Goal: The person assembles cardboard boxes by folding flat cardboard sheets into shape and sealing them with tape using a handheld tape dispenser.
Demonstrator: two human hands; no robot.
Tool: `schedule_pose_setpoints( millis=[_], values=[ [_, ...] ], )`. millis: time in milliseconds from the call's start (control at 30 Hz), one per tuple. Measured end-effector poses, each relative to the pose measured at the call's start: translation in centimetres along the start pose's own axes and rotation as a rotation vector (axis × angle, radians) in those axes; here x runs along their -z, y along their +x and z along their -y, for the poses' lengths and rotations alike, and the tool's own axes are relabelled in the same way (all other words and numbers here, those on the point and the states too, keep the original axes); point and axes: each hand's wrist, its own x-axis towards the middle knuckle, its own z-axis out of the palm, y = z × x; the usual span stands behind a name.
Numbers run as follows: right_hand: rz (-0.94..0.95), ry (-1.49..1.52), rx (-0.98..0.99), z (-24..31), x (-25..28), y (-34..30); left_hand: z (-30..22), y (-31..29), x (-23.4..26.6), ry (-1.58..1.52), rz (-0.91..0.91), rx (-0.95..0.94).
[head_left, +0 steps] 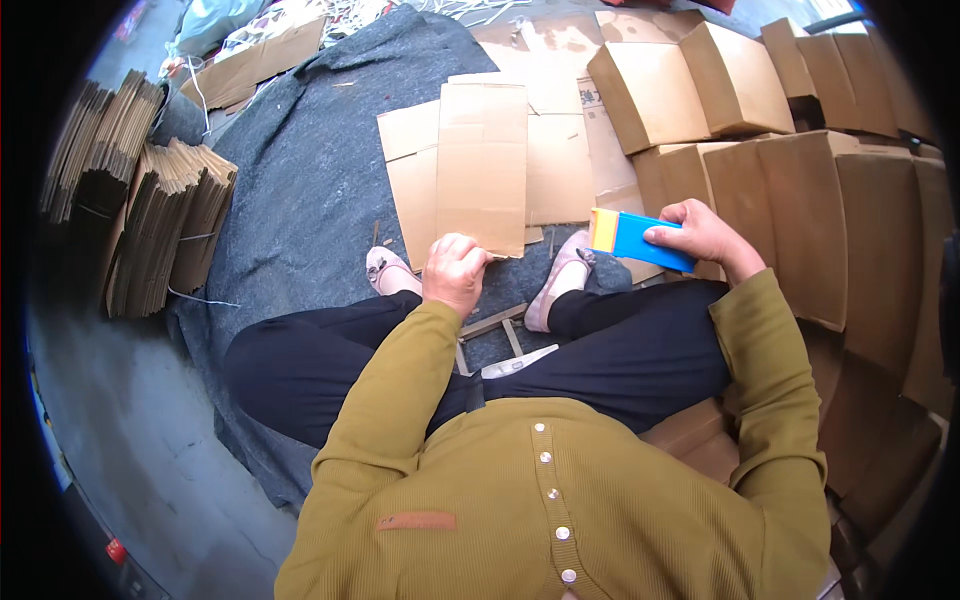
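Note:
My left hand is closed on the near edge of a narrow flat cardboard piece, its fingers curled at the lower left corner. That piece lies over wider flat cardboard sheets between and beyond my feet. Off to the right, my right hand grips a flat blue block-like tool with a yellow-orange end pointing left. My thumb lies on top of the tool, which is held above the floor, apart from the cardboard. I cannot make out the tool's exact kind.
Folded cardboard boxes stand in rows along the right side. Bundles of flattened cardboard, tied with white string, stand at the left. A dark grey felt cloth covers the floor beneath. White strips lie heaped at the far left.

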Motion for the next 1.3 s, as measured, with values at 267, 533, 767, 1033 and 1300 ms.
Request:
schedule_pose_setpoints(
  millis=[267,533,767,1033,1300],
  values=[
    [-0.103,-0.538,-0.011,3.2,-4.0,4.9,-0.3,0.0,-0.2,0.027,0.013,-0.02],
    [-0.308,-0.517,-0.028,7.7,-12.6,8.1,0.0,0.2,-0.8,0.016,-0.021,-0.051],
    [-0.292,-0.679,0.07,6.7,-17.7,10.5,-0.1,-0.1,-0.9,0.005,-0.032,-0.014],
    [0.161,-0.858,0.025,3.6,-20.0,11.1,-1.2,0.4,1.3,-0.174,0.047,0.095],
    [-0.262,-0.534,-0.13,9.4,-10.3,6.7,-4.7,-1.6,0.8,-1.347,0.115,1.71]
  ],
)
